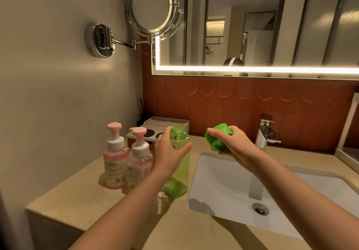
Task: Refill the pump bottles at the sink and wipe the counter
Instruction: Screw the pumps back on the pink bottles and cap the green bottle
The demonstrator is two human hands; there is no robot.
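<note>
Pump bottle [116,158] standing on the desk [77,197] at centre left of the frame, second pump bottle [138,164] just beside it, both pink. Left hand [169,152] gripping an uncapped green bottle [183,169] near its shoulder, the bottle standing upright between the pink pair and the sink [223,181]. Right hand [239,148] holding the green cap [218,137] above the sink, near the tap [265,133].
</note>
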